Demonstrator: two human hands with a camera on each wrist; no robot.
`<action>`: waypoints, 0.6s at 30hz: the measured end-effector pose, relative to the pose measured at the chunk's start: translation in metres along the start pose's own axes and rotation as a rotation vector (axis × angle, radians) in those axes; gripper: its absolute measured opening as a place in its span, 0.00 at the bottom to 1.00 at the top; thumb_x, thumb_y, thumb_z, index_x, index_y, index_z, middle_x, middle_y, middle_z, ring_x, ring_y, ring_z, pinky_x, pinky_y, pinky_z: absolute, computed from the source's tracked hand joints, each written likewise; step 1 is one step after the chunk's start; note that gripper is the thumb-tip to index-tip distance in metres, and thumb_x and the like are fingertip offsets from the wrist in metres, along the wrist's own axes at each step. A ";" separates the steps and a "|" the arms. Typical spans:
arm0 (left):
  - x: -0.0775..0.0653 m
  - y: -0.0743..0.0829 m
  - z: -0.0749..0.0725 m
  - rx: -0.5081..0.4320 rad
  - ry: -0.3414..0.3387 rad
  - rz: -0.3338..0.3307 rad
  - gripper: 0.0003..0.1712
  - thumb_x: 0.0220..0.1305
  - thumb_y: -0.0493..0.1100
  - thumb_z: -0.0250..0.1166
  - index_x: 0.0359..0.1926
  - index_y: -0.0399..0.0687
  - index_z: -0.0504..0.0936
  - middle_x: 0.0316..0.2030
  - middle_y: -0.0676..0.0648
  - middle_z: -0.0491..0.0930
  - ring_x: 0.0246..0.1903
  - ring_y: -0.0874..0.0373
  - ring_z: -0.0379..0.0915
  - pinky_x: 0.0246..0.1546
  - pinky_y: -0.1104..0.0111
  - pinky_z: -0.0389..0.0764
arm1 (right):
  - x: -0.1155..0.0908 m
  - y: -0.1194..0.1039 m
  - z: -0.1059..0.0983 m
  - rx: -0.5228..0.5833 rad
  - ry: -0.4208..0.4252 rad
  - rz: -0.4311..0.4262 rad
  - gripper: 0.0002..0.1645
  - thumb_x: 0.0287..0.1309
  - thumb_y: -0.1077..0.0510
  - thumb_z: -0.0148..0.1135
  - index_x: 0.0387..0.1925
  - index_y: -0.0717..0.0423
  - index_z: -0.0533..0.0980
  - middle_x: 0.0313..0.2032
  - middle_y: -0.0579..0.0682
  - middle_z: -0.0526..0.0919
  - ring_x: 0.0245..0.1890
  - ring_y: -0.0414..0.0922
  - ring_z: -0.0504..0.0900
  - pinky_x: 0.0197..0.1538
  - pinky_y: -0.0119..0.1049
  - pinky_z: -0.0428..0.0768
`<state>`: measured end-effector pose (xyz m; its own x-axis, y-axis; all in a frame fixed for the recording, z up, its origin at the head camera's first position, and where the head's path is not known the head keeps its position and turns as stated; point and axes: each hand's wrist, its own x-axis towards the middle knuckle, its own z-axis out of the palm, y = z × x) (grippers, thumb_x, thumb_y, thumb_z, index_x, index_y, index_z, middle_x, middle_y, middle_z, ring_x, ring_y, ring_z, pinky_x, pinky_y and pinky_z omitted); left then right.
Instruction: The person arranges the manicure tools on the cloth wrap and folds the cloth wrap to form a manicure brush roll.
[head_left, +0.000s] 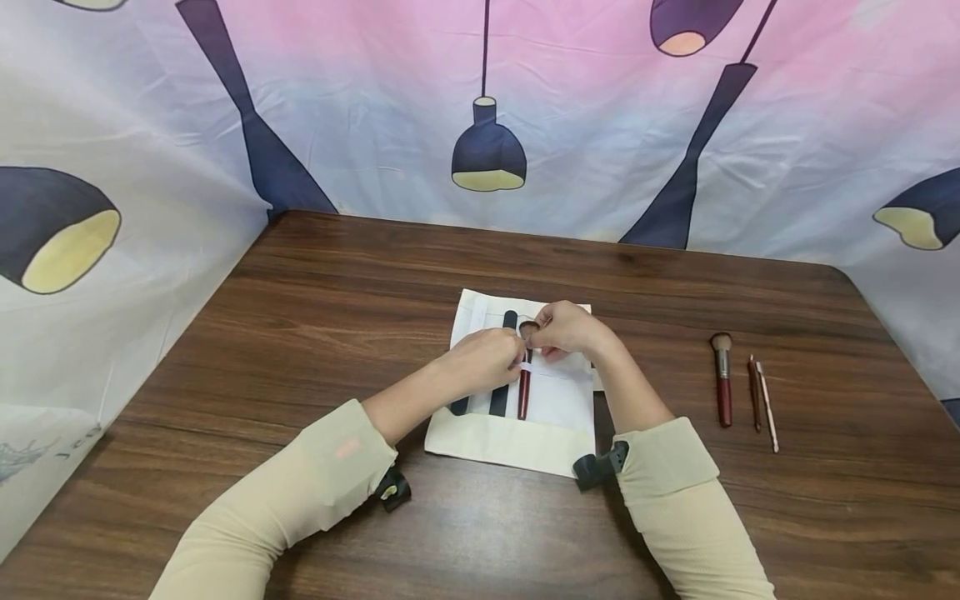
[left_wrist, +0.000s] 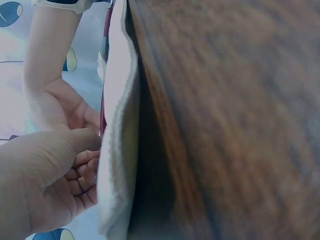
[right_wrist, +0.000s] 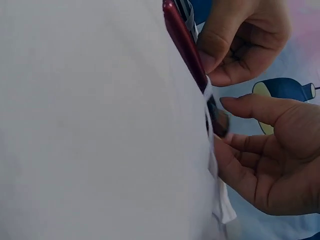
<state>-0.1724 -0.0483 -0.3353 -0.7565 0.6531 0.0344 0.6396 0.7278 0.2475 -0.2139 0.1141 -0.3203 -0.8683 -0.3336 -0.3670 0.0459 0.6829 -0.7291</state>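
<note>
A cream cloth organizer [head_left: 510, 442] lies flat on the table with its white inner side up. On it lies a makeup brush [head_left: 524, 396], dark red in the handle, with a white elastic band [head_left: 527, 367] across it. My left hand [head_left: 487, 360] pinches the brush near that band; whether it grips the band too is unclear. My right hand [head_left: 564, 327] curls its thumb and fingers around the bristle end. Beside the brush are a long black flat strip [head_left: 498, 402] and a second black strip [head_left: 459, 406], mostly hidden under my left hand.
To the right on the brown wooden table [head_left: 337, 283] lie another red-handled makeup brush [head_left: 723, 396], a thin brown stick [head_left: 755, 396] and a thin pale stick [head_left: 768, 408]. A lamp-printed cloth [head_left: 390, 100] hangs behind the table and along its sides.
</note>
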 end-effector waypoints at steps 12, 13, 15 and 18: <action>0.000 0.001 0.005 0.005 -0.009 -0.010 0.12 0.58 0.36 0.61 0.19 0.46 0.74 0.21 0.52 0.68 0.22 0.61 0.63 0.22 0.73 0.65 | -0.064 0.037 -0.067 -0.062 0.158 0.037 0.26 0.58 0.57 0.59 0.53 0.70 0.66 0.37 0.64 0.79 0.33 0.49 0.81 0.39 0.42 0.79; 0.000 0.001 0.005 0.005 -0.008 -0.007 0.12 0.58 0.36 0.61 0.19 0.46 0.74 0.21 0.52 0.68 0.22 0.62 0.63 0.23 0.73 0.65 | -0.070 0.043 -0.074 -0.092 0.177 0.049 0.27 0.59 0.55 0.58 0.54 0.69 0.66 0.37 0.64 0.80 0.33 0.49 0.82 0.39 0.42 0.79; 0.000 0.002 0.006 0.003 -0.008 -0.005 0.12 0.58 0.36 0.60 0.19 0.47 0.74 0.21 0.53 0.68 0.22 0.62 0.63 0.23 0.73 0.65 | -0.080 0.057 -0.087 -0.160 0.209 0.084 0.30 0.59 0.53 0.58 0.55 0.70 0.65 0.37 0.64 0.80 0.33 0.50 0.83 0.38 0.43 0.79; 0.000 0.003 0.006 -0.002 -0.011 0.001 0.12 0.59 0.35 0.60 0.19 0.47 0.73 0.21 0.53 0.68 0.21 0.62 0.63 0.23 0.73 0.66 | -0.091 0.078 -0.104 -0.262 0.239 0.152 0.33 0.60 0.50 0.56 0.56 0.73 0.63 0.36 0.64 0.80 0.33 0.51 0.82 0.35 0.45 0.78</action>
<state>-0.1698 -0.0453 -0.3403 -0.7543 0.6562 0.0236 0.6400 0.7268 0.2494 -0.1825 0.2655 -0.2837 -0.9534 -0.0761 -0.2920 0.0820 0.8659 -0.4934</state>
